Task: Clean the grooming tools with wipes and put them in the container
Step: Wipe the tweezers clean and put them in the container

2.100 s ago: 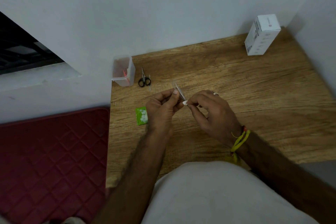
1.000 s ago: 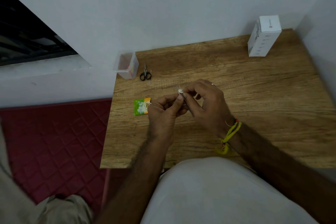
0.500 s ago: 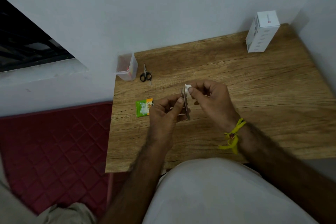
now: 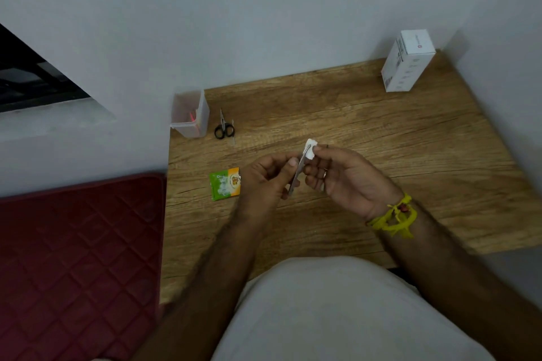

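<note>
Left hand (image 4: pixel 264 179) grips a thin metal tool (image 4: pixel 296 174); right hand (image 4: pixel 343 176) pinches a folded white wipe (image 4: pixel 310 149) at its tip, above the wood-grain table (image 4: pixel 396 138).

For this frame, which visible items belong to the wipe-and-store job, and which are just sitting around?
Job items:
- metal tweezers, gripped by left hand
- white wipe, pinched on the tweezers' tip by right hand
- small scissors, on the table
- clear plastic container
- green wipe sachet

Lying about:
- white carton, far corner
- red quilted mat
</note>
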The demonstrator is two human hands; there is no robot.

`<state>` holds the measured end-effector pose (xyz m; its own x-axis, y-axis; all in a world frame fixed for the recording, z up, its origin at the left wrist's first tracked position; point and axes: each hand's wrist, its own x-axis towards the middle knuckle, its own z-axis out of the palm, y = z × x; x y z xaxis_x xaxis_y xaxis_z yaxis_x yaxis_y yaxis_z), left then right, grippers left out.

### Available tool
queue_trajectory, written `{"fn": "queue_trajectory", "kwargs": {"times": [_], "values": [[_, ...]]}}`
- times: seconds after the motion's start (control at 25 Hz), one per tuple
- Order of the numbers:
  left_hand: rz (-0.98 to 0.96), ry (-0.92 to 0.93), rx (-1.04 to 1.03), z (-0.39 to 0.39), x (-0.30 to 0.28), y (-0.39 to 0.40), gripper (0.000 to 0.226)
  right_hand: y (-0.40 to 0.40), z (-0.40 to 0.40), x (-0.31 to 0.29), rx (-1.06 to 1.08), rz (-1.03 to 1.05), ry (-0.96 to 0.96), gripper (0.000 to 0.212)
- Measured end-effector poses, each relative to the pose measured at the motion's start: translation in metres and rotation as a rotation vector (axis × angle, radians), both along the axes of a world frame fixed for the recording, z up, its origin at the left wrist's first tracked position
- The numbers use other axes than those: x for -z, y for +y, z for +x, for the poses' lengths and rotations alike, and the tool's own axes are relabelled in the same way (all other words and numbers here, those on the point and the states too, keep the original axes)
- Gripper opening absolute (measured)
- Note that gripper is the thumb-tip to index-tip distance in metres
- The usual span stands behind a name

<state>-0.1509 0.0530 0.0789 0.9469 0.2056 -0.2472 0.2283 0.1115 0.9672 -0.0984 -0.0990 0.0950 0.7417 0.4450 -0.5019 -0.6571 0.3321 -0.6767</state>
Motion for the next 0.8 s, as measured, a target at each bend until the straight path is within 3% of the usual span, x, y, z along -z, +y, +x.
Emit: {"fn": "queue_trajectory", "kwargs": {"times": [0.12, 0.64, 0.8], "values": [[-0.051, 0.016, 0.016, 0.003, 0.004, -0.002, 0.019, -0.004, 0.002, 0.000, 0.022, 0.080, 0.079, 0.021], [-0.112, 0.059, -0.010, 0.003, 0.006, -0.003, 0.017, 0.004, -0.003, 0.011, -0.056, -0.226, -0.251, 0.015], [-0.102, 0.059, -0.044, 0.002, 0.005, -0.004, 0.017, 0.003, 0.002, 0.013, -0.008, -0.207, -0.217, 0.011]]}}
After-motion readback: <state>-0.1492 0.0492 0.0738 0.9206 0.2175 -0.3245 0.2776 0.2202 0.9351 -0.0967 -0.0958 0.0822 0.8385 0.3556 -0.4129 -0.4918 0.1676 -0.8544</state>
